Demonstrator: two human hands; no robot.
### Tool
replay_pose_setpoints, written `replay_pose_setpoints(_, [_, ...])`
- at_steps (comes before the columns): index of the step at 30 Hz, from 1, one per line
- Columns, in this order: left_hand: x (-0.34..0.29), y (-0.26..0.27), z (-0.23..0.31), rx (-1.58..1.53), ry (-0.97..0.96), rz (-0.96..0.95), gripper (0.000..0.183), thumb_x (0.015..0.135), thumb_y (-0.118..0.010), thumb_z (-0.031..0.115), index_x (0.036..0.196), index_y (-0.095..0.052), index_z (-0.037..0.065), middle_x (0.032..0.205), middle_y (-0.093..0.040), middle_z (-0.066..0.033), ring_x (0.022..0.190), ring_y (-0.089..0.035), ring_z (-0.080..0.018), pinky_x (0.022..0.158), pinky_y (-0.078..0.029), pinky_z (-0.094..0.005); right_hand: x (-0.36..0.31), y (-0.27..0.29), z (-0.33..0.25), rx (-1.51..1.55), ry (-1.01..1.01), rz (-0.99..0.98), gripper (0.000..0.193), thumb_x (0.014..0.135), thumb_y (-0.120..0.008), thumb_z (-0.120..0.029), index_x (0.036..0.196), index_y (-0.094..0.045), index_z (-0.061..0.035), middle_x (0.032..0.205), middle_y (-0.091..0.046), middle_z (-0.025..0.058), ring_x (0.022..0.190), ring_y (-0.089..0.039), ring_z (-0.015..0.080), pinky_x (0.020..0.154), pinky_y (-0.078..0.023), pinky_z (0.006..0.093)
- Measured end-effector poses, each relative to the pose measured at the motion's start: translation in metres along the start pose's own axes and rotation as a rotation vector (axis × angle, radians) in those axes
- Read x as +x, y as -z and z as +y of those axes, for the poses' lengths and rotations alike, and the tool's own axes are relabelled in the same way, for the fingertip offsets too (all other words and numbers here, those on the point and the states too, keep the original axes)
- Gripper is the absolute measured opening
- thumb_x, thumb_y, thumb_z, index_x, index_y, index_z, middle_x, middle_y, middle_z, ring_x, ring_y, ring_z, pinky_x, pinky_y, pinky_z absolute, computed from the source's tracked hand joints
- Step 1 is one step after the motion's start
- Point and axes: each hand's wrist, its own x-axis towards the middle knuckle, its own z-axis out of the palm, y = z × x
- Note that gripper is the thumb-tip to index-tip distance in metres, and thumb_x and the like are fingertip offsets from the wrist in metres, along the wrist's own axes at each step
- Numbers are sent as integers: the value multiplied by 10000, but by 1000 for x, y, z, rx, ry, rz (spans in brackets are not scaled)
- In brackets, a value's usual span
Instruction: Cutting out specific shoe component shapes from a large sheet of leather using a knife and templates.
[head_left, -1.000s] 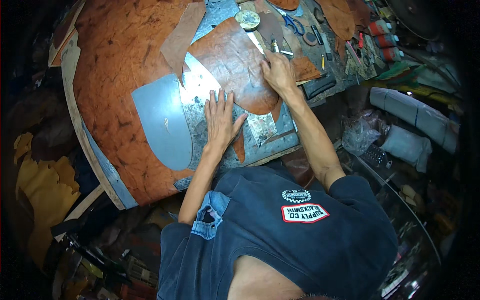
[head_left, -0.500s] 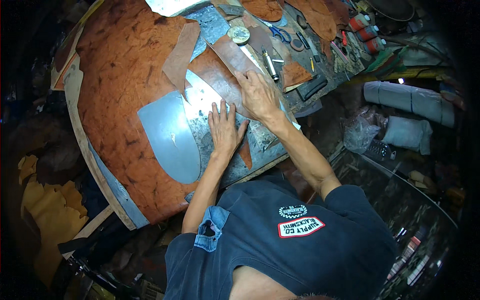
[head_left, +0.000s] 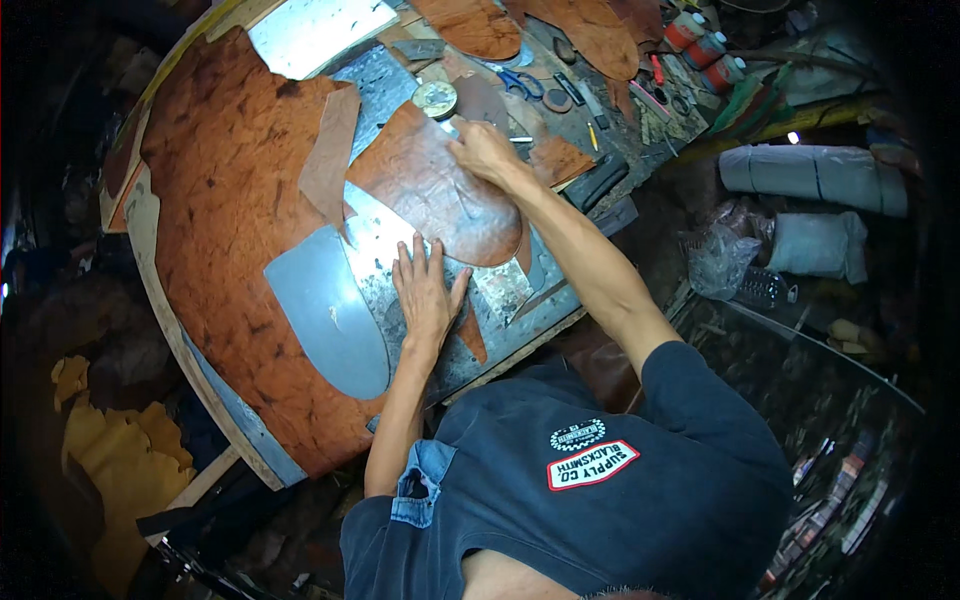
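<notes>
My left hand [head_left: 425, 290] lies flat with its fingers spread on the metal sheet [head_left: 375, 235], its fingertips at the near edge of a rounded brown leather piece [head_left: 430, 190]. My right hand [head_left: 485, 150] rests with curled fingers on that piece's far right edge. A thin metal tip [head_left: 522, 140] shows beside the right hand, and I cannot tell whether the hand grips it. A grey blade-shaped pattern [head_left: 330, 310] lies left of my left hand, on the large mottled orange hide [head_left: 220, 200].
A tan leather strip [head_left: 330, 155] lies on the hide. A round tin [head_left: 435, 97], blue scissors [head_left: 520, 85], small tools and red-capped bottles [head_left: 700, 45] crowd the bench's far end. White rolls [head_left: 810, 175] lie to the right and yellow scraps [head_left: 110, 450] on the floor to the left.
My right hand has slid along the brown leather piece toward its far edge. My left hand has stayed flat in the same place. The view has shifted a little.
</notes>
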Motion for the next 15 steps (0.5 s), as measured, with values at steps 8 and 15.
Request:
replay_pose_setpoints(8, [-3,-2,-15,-101,38,-17,621,839,-694,316,1337,-477,14,1436,-391,-262,1331,-329,-472,1081,-280,-532,-13,-10,-26,192,70,-270,359,872,-590,-199,1170,-564,-1,853,-637,257,767,-648,402,717,-521,463])
replay_pose_setpoints(15, [60,55,4,-1546,576,306,634,962,-538,209,1474,-226,1,1407,-430,-170,1245,-481,-278,1058,-387,-409,-41,79,-49,816,239,-129,519,917,-522,-117,1352,-378,127,1366,-472,292,1293,-462,341,1070,-377,372])
